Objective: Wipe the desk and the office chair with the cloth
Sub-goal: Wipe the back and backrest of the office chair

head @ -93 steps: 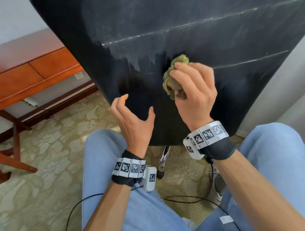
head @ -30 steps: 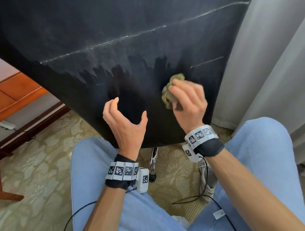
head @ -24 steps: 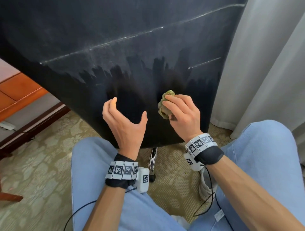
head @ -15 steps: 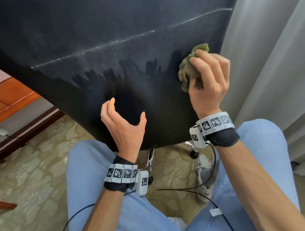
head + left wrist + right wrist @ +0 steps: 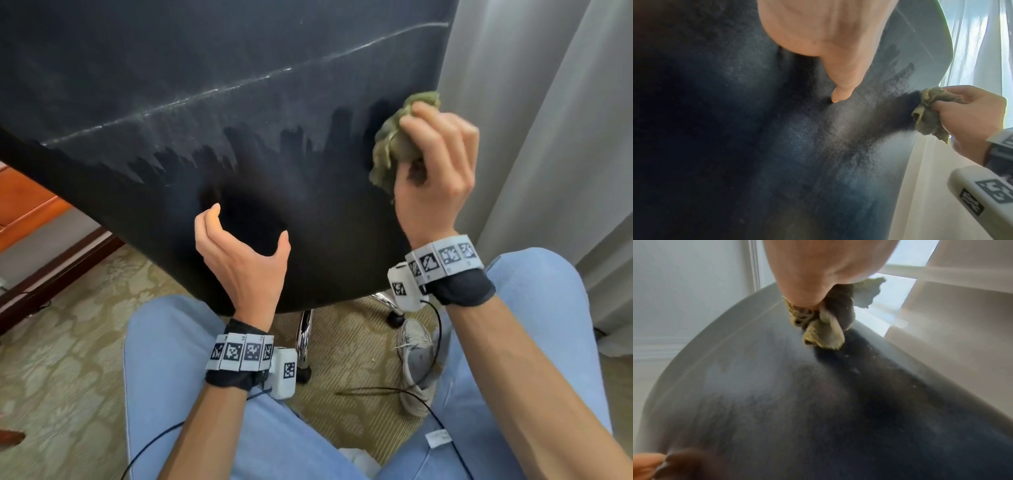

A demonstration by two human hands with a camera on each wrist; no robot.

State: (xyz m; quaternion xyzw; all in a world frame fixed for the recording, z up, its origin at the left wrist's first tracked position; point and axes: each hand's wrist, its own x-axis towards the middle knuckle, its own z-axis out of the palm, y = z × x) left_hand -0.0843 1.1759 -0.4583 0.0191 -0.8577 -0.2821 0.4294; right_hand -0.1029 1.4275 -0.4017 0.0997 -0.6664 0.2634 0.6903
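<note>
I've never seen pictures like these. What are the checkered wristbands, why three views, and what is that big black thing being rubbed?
No machine here: a person wears three cameras. The big picture comes from the head, looking down at both hands; the other two come from small cameras on the patterned wristbands, looking along each hand. The black surface is the back of an office chair, dusty grey above, darker where it looks wiped. The right hand grips a crumpled green cloth and presses it against the chair near its right edge, beside a pale curtain. The left hand holds nothing; its fingers are loosely curled near the chair. Below are the person's knees in blue jeans and a patterned carpet.
</note>
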